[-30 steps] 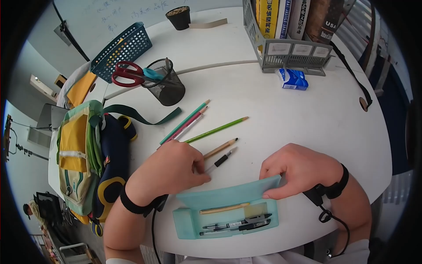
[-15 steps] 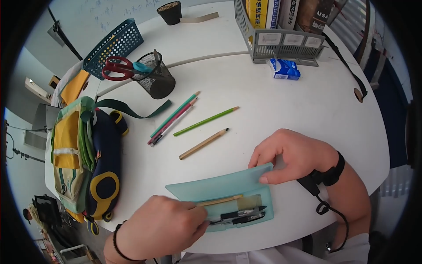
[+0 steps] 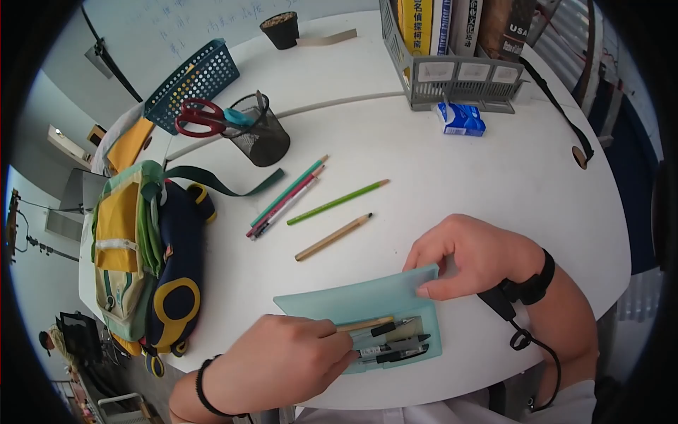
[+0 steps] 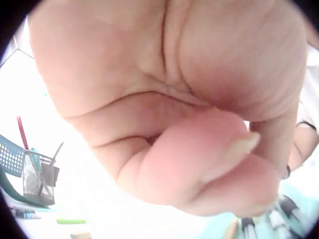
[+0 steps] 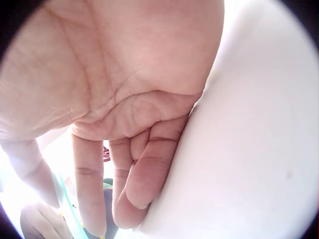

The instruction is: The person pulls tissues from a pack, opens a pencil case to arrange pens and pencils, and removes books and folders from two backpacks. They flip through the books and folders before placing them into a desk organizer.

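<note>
A translucent teal pencil case [image 3: 432, 344] lies near the table's front edge, its lid [image 3: 353, 295] raised. My right hand [image 3: 474, 256] pinches the lid's right corner between thumb and fingers; the right wrist view shows the teal edge there. Over the case's left end, my left hand [image 3: 286, 362] curls its fingers round the rear of a black-grip pen [image 3: 383, 329], whose tip points right inside the case. Black pens [image 3: 402, 353] and a wooden pencil [image 3: 364, 324] lie in the case, partly hidden by that hand.
Beyond the case lie a brown pencil [image 3: 333, 237], a green pencil [image 3: 339, 202] and a teal pencil [image 3: 289, 191] beside other writing tools. A backpack [image 3: 134, 254] stands left. Farther back are a mesh cup [image 3: 265, 138] with scissors, a blue packet [image 3: 461, 119] and a book rack [image 3: 462, 93].
The left hand has brought the black-grip pen from the table into the pencil case, then shifted slightly right. The right hand keeps holding the lid.
</note>
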`<state>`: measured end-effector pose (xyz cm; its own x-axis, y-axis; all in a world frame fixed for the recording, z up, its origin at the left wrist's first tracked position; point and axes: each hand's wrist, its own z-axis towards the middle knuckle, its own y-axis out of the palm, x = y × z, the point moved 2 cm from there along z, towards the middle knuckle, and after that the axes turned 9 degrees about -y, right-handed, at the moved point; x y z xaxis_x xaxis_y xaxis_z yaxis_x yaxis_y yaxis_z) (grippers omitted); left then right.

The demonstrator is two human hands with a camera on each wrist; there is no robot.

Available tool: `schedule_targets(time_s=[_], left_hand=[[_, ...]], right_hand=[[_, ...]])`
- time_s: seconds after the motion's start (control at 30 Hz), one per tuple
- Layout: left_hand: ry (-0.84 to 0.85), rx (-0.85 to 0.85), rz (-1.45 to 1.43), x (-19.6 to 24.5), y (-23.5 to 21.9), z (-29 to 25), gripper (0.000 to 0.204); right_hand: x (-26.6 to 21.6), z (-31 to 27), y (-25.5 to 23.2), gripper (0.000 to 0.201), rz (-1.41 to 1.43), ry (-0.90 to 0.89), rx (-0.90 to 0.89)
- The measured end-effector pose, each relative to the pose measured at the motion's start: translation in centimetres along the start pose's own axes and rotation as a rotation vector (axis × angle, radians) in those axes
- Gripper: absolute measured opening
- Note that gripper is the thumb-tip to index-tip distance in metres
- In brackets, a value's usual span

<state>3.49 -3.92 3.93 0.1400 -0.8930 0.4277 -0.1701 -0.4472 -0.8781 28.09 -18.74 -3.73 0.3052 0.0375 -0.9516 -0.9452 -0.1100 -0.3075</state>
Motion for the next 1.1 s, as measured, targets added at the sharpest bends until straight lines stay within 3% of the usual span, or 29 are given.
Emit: schedule_targets(time_s=[0.07,0.17,0.3,0.4,0.53,0.63,0.7,0.77,0.8,0.87,1.1], left_hand=[[-0.004,0.171,-0.119,0.1,-2.9,0.1,0.008],[-0.243,0.365,-0.133,-3.3,-5.1,1.9,0.004],[-0.316,0.266,-0.126,-7.2,-3.3,5.4,0.018],[-0.521,0.05,-0.107,-7.1,-2.6,6.8,0.022],[-0.372,0.037,-0.167,-7.8,-2.0,6.5,0.019],[-0.488,0.187,-0.18,-6.5,-5.3,3.6,0.018],[-0.554,0.194,-0.221,-5.0,-7.0,0.4,0.014],[-0.387,0.039,-0.4,-3.9,-5.6,-3.0,0.008],[-0.089,0.056,-0.273,-2.7,-4.6,-2.8,0.015],[-0.089,0.034,-0.18,-0.2,-2.6,-1.9,0.01],[-0.193,-0.019,0.019,-1.0,1.3,-0.6,0.011]], right_hand=[[0.0,-0.1,0.0,0.023,-0.007,0.019,-0.006],[-0.2,0.0,0.0,0.023,-0.02,0.019,-0.017],[0.0,-0.1,0.0,0.023,0.006,0.015,-0.002],[0.0,0.0,-0.1,0.024,-0.038,0.01,-0.022],[-0.6,0.1,-0.2,0.021,-0.036,0.048,-0.045],[-0.5,0.1,-0.2,0.018,-0.034,0.061,-0.051],[-0.4,0.1,-0.1,0.017,-0.026,0.048,-0.041],[-0.4,0.1,-0.1,0.017,-0.033,0.072,-0.047],[-0.3,0.0,0.0,0.017,-0.032,0.076,-0.048],[-0.1,0.1,0.0,0.022,-0.043,0.022,-0.004],[-0.1,-0.1,0.2,0.023,-0.052,0.011,0.024]])
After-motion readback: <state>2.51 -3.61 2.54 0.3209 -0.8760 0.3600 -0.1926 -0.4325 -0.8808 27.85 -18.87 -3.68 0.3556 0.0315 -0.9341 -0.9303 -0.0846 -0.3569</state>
